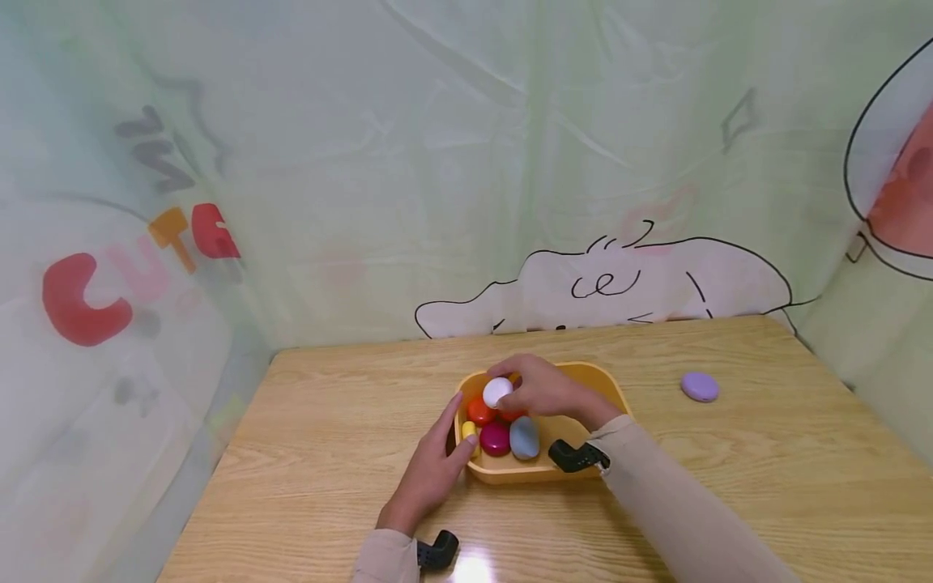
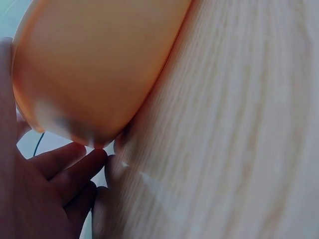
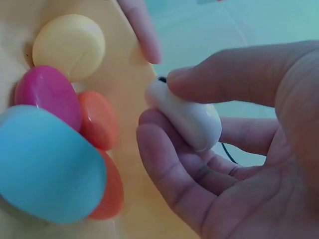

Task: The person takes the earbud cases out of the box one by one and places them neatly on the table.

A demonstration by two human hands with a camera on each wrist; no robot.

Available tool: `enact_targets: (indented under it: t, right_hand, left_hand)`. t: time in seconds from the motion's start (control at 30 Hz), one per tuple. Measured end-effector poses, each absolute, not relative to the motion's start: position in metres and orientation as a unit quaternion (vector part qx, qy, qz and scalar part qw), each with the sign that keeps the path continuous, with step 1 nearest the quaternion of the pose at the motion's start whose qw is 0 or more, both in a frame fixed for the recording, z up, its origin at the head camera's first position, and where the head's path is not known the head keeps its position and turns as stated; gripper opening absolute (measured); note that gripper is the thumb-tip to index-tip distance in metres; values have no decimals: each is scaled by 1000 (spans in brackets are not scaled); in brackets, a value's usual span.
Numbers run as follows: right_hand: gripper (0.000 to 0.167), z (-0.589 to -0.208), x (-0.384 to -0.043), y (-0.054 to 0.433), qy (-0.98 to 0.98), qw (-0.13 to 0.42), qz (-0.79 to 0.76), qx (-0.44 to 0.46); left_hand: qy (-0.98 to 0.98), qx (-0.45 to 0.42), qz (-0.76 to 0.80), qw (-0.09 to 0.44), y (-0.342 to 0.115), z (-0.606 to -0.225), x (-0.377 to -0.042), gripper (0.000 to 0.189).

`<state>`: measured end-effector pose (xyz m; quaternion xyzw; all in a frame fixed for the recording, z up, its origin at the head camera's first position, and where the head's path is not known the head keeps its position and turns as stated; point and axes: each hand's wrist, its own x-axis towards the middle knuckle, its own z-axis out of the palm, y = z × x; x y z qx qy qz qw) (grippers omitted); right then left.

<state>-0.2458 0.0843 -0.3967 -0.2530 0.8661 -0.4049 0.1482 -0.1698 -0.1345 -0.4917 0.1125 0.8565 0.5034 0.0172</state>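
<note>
My right hand (image 1: 547, 389) pinches a white rounded, pebble-shaped piece (image 3: 192, 122) between thumb and fingers, above the left part of an orange plastic bin (image 1: 510, 478). A small dark spot shows on one end of the piece. At the bin's left side, my left hand (image 1: 426, 478) holds the wall, its thumb over the rim and its fingers against the outside. Inside lie a yellow piece (image 3: 70, 47), a magenta piece (image 3: 48, 94), a grey-blue piece (image 3: 50, 164) and two orange-red pieces (image 3: 98, 119), one partly covered by the grey-blue one in the right wrist view.
A purple rounded piece (image 1: 700, 386) lies on the wooden table (image 1: 321, 429) to the right of the bin. Behind the table hangs a pale printed curtain (image 1: 364, 162), which also runs along the left and right sides.
</note>
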Motion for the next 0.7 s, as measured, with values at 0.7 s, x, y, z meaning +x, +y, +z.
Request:
enact_targets:
  t: [0.7]
  right_hand:
    - [51, -394, -216, 139, 840, 94, -490, -212]
  left_hand:
    - [859, 101, 501, 22, -133, -491, -168, 65]
